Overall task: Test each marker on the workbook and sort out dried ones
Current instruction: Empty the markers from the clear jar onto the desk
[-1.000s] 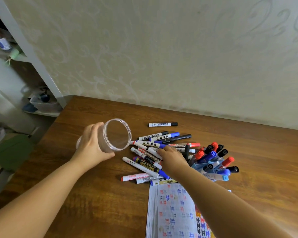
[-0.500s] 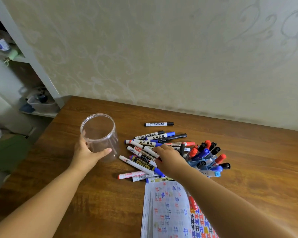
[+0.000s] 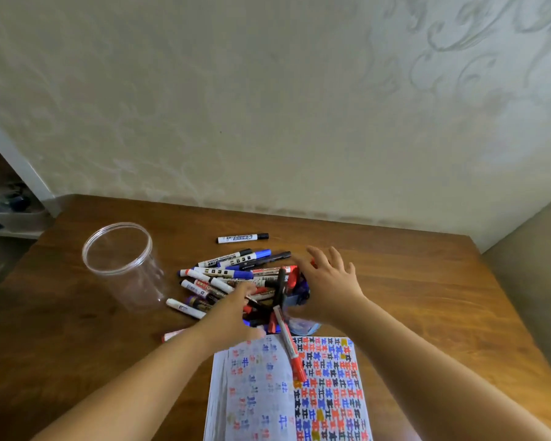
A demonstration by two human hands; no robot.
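Observation:
A heap of several red, blue and black markers (image 3: pixel 233 275) lies mid-table, just beyond the open workbook (image 3: pixel 287 396), whose pages are covered in coloured marks. My left hand (image 3: pixel 233 313) reaches into the near left side of the heap, fingertips on the markers. With fingers spread, my right hand (image 3: pixel 328 281) rests over the heap's right side, above a tipped bluish holder (image 3: pixel 304 326). One red marker (image 3: pixel 291 351) lies slanted across the workbook's top edge. I cannot see what is under either palm.
A clear plastic jar (image 3: pixel 121 265) stands upright and open at the left of the wooden table (image 3: pixel 427 313). A single black-capped marker (image 3: pixel 242 238) lies apart behind the heap. The wall runs along the far edge; shelving stands at the far left.
My left hand set the jar upright, let go of it and moved to the heap. My right hand shifted to the heap's right side and spread. A red marker now lies on the workbook.

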